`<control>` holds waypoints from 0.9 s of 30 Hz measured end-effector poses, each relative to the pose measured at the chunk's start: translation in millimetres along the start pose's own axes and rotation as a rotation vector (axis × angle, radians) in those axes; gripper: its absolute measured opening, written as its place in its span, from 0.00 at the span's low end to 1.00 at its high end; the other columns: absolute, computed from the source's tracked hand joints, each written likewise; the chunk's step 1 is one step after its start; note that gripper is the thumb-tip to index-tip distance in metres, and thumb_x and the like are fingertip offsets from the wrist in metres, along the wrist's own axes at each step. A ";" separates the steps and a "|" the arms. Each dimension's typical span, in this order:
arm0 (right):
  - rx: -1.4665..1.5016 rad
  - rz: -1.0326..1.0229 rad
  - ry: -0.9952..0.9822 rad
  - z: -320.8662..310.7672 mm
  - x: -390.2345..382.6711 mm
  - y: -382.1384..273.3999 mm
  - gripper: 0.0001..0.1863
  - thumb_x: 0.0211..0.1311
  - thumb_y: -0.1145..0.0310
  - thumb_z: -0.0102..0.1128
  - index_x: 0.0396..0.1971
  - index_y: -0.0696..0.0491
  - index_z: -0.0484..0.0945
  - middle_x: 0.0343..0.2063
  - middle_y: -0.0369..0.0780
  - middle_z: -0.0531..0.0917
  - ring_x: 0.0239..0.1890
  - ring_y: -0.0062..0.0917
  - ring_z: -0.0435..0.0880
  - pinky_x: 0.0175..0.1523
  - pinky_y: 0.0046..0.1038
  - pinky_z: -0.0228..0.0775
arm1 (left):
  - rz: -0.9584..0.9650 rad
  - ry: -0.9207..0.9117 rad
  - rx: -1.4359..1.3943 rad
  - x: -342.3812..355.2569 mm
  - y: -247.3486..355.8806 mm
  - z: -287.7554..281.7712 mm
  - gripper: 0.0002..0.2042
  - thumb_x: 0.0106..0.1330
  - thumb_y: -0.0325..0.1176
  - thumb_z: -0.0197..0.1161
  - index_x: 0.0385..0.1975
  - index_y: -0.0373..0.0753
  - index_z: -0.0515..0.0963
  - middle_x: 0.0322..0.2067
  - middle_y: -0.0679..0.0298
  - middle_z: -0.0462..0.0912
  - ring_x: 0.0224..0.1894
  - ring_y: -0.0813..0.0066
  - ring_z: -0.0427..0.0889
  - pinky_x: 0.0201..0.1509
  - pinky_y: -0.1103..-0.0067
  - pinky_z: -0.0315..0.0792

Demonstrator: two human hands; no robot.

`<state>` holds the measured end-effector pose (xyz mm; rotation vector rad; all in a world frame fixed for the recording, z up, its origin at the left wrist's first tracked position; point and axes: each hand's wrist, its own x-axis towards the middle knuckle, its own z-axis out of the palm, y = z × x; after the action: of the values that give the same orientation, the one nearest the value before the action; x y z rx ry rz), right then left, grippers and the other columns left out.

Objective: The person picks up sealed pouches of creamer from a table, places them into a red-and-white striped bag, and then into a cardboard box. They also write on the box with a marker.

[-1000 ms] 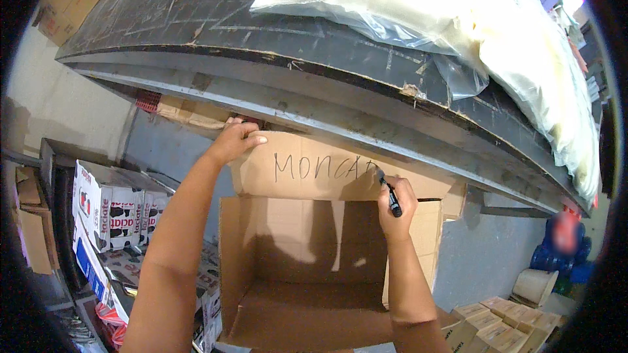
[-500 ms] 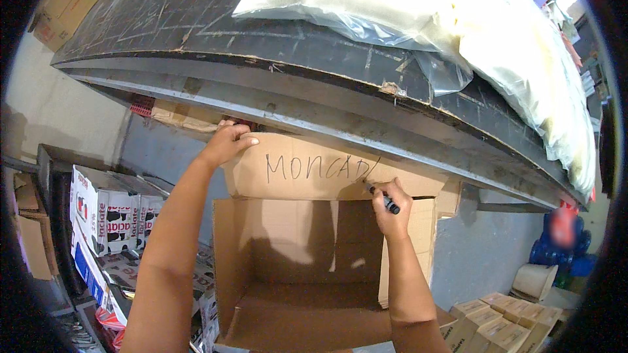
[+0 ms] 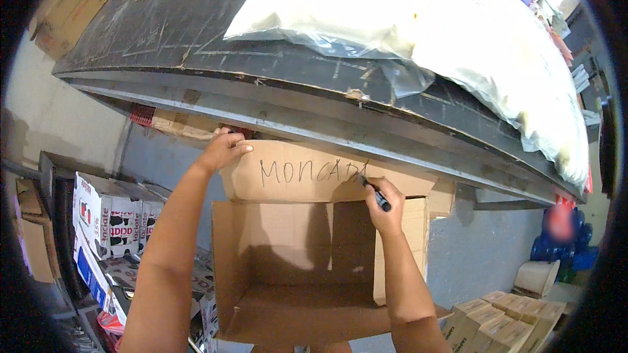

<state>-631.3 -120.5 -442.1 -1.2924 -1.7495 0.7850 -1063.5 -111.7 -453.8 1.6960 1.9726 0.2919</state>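
Observation:
An open brown cardboard box (image 3: 288, 274) stands in front of me with its top flap (image 3: 307, 173) raised against the edge of a dark table. My left hand (image 3: 224, 149) presses the flap's upper left corner. My right hand (image 3: 384, 204) grips a black marker (image 3: 375, 194), its tip touching the flap at the end of a handwritten word. The box is empty inside.
A dark table top (image 3: 216, 33) carries a large clear plastic bag of white material (image 3: 458, 33). Printed cartons (image 3: 104, 216) are stacked low at the left. Small brown boxes (image 3: 497, 323) lie low at the right, beside a white bucket (image 3: 538, 278). A blurred person stands far right.
My right hand has moved the marker left and down along the flap, adding strokes at the word's end. My left hand stays on the flap's corner.

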 end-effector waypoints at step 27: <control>1.054 0.567 0.087 -288.9 -196.9 -363.7 0.11 0.66 0.67 0.63 0.28 0.58 0.78 0.25 0.44 0.82 0.22 0.27 0.79 0.31 0.32 0.75 | 0.371 -0.490 -1.080 -417.4 394.6 -120.4 0.61 0.55 0.81 0.45 0.77 0.45 0.26 0.28 0.65 0.68 0.30 0.75 0.64 0.37 0.77 0.62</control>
<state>-515.0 -407.2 -43.6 -1.0020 -0.6315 1.6376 -753.1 -418.6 -61.5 1.1900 0.8306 0.8031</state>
